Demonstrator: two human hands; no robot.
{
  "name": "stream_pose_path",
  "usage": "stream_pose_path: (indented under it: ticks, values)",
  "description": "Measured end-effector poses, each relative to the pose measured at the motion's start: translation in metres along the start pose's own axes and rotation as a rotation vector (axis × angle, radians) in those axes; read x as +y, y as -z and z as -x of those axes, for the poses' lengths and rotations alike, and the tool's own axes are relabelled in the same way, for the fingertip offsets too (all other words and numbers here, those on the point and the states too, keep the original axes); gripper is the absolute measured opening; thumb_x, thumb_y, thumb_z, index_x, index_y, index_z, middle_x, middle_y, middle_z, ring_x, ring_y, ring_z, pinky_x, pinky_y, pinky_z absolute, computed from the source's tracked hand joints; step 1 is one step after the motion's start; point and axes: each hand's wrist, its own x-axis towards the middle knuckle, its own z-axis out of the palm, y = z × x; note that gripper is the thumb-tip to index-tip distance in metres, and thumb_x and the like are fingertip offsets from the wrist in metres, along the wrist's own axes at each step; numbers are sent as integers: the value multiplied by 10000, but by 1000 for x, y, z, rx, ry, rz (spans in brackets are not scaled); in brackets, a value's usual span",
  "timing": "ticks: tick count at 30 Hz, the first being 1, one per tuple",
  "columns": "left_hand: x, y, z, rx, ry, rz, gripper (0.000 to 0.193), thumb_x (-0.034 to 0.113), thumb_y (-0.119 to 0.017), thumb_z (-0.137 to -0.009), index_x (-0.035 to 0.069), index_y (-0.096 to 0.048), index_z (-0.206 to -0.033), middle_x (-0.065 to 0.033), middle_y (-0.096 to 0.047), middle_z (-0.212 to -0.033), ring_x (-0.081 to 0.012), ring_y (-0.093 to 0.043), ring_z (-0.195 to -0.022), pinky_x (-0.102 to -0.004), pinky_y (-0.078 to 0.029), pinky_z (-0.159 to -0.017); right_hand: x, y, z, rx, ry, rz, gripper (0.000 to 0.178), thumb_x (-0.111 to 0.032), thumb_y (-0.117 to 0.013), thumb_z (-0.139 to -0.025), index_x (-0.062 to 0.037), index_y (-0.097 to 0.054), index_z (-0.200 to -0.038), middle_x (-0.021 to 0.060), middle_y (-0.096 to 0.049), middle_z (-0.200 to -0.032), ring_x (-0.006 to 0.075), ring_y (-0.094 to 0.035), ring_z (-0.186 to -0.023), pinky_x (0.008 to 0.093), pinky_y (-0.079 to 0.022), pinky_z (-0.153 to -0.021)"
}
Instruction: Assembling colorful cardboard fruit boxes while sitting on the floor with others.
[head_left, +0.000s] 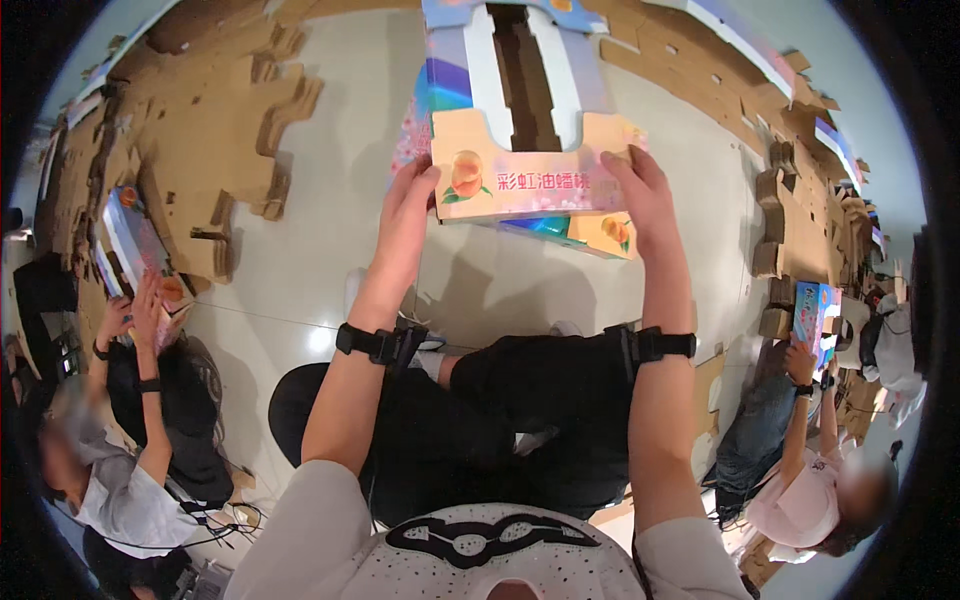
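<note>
Between my two hands is a printed fruit carton (pixel 535 195), with a peach-coloured near panel, a peach picture and a long opening in its top. My left hand (pixel 403 205) grips the near left corner, fingers along the side. At the near right corner my right hand (pixel 648 195) holds on, thumb over the panel's upper edge. Under the held carton, another printed carton (pixel 590 237) in blue and peach sticks out on the near side; most of it is hidden.
Flat brown cardboard blanks (pixel 190 150) lie stacked on the left, with more cardboard blanks (pixel 805 215) on the right. At the left a person handles a carton (pixel 140 240); on the right another person holds a blue carton (pixel 812 315). Pale floor tiles (pixel 340 120) show between.
</note>
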Motion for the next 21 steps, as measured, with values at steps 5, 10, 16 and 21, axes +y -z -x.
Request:
stream_pose_path:
  ticks: [5, 10, 16, 21]
  values:
    - [-18, -2, -3, 13, -130, -244, 538, 286, -515, -1010, -25, -428, -1440, -135, -516, -1403, -199, -469, -1307, -345, -341, -1109, -8, -22, 13, 26, 26, 267, 656, -351, -740, -824, 96, -549, -1264, 158, -674, -1064, 196, -652, -936, 321, -512, -839]
    - [-2, -7, 4, -32, -113, -159, 544, 286, -512, -1024, -45, -421, -1446, -134, -496, -1433, -198, -477, -1302, -326, -335, -1112, -23, -14, 20, 89, 37, 381, 601, -371, -739, -829, 97, -603, -1180, 144, -696, -953, 162, -652, -833, 300, -519, -764]
    - [-1, 11, -1, -82, -153, -72, 576, 329, -448, -1049, -69, -390, -1461, -143, -472, -1461, -206, -447, -1339, -329, -303, -1141, -26, -1, 24, 136, 11, 500, 714, -560, -658, -866, 96, -641, -1148, 163, -700, -955, 200, -660, -845, 330, -513, -787]
    - [0, 17, -5, -135, -223, 113, 589, 373, -406, -1064, -45, -380, -1479, -127, -494, -1442, -202, -450, -1335, -339, -310, -1144, -21, 6, 38, 31, -69, 686, 866, -629, -633, -852, 118, -547, -1281, 250, -672, -1123, 310, -660, -1022, 380, -485, -922]
